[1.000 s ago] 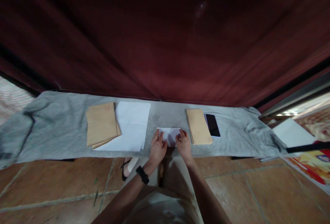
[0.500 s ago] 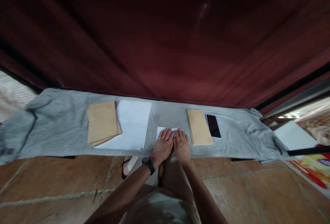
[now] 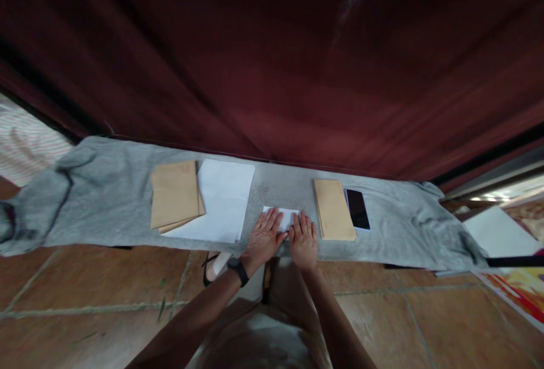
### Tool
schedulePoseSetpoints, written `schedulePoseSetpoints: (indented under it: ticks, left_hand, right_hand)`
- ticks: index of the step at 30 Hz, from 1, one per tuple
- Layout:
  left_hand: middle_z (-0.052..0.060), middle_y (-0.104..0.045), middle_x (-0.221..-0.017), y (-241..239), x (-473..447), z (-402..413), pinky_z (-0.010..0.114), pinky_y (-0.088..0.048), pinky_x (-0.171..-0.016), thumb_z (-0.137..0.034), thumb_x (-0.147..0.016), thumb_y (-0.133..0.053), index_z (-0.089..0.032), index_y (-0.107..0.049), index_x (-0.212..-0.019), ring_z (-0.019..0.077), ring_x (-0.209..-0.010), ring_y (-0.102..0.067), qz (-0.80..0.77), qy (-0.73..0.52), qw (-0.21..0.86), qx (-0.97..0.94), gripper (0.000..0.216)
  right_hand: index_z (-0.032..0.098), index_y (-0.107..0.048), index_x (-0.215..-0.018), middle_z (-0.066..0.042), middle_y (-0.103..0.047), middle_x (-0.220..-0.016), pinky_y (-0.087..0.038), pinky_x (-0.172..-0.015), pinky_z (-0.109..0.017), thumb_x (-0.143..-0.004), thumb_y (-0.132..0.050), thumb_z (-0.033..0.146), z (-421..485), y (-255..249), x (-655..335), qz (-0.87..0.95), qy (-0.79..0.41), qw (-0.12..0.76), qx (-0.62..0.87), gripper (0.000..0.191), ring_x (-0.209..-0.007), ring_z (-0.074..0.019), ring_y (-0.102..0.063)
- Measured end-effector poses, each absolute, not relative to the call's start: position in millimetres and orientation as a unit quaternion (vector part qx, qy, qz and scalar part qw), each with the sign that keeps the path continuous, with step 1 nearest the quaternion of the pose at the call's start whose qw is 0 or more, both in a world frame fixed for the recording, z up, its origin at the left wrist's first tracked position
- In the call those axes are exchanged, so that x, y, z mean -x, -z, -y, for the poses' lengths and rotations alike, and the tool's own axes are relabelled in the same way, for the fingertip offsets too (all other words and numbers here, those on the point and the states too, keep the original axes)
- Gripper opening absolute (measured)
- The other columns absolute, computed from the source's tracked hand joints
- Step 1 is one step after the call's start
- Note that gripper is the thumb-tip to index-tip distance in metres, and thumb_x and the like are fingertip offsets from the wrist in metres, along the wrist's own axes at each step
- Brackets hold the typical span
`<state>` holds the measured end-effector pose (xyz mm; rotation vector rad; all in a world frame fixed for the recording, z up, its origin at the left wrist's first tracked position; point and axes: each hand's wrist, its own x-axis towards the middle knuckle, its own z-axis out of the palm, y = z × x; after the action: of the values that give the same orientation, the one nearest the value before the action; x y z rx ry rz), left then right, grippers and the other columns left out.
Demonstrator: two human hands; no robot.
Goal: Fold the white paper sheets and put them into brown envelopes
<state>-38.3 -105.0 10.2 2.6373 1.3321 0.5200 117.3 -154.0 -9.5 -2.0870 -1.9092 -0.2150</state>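
Note:
A small white folded paper (image 3: 287, 220) lies on the grey cloth in front of me, partly covered by both hands. My left hand (image 3: 264, 236), with a dark watch at the wrist, rests flat over its left side, fingers stretched out. On its right side my right hand (image 3: 303, 241) lies flat, fingers pointing forward. Neither hand is closed on anything. Just right of my right hand is a stack of brown envelopes (image 3: 335, 209). Left of my hands lie large white paper sheets (image 3: 225, 199), overlapped by a pile of brown envelopes (image 3: 175, 193).
The grey cloth (image 3: 114, 187) covers a long narrow surface. A phone (image 3: 357, 209) sits beside the right envelope stack. A dark red curtain-like sheet (image 3: 272, 74) hangs along the far edge. Tiled floor (image 3: 382, 312) shows below, and a white flat object (image 3: 501, 232) is at the far right.
My hands have moved apart along the folded paper, leaving more of its middle visible. The whole view has shifted slightly; the envelopes, sheets and phone keep their places on the cloth.

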Motion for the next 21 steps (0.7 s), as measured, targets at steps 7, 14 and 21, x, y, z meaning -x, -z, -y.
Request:
schedulePoseSetpoints:
  ticks: [7, 14, 21]
  left_hand:
    - [0.017, -0.039, -0.16, -6.1, 50.4, 114.0, 0.048, -0.028, -0.124, -0.042, -0.101, -0.042, -0.011, -0.039, -0.152, 0.0272, -0.152, -0.029, -0.461, -0.181, 0.06, -0.866, 0.06]
    - [0.028, -0.029, -0.161, -8.2, 56.0, 95.6, 0.059, -0.028, -0.12, -0.048, -0.1, -0.041, -0.004, -0.039, -0.15, 0.0368, -0.153, -0.021, -0.564, -0.2, 0.049, -0.8, 0.066]
    - [0.028, -0.04, -0.156, -6.5, 57.2, 83.4, 0.056, -0.033, -0.118, -0.046, -0.101, -0.036, -0.002, -0.042, -0.147, 0.035, -0.149, -0.033, -0.556, -0.186, 0.042, -0.809, 0.064]
  right_hand:
    - [0.016, -0.042, -0.153, -0.017, -0.043, -0.157, -0.029, -0.116, -0.052, -0.106, -0.035, 0.03, 154.3, 8.9, -116.3, 0.66, 0.06, 0.162, 0.731, 0.05, -0.145, -0.0298, -0.039]
    - [0.016, -0.042, -0.153, -0.016, -0.042, -0.158, -0.028, -0.118, -0.052, -0.106, -0.034, 0.029, 153.9, 10.3, -116.6, 0.657, 0.054, 0.169, 0.732, 0.05, -0.146, -0.0287, -0.038]
    - [0.016, -0.041, -0.154, -0.016, -0.043, -0.157, -0.029, -0.117, -0.053, -0.106, -0.034, 0.028, 154.3, 11.1, -117.3, 0.661, 0.06, 0.179, 0.726, 0.05, -0.146, -0.0287, -0.038]
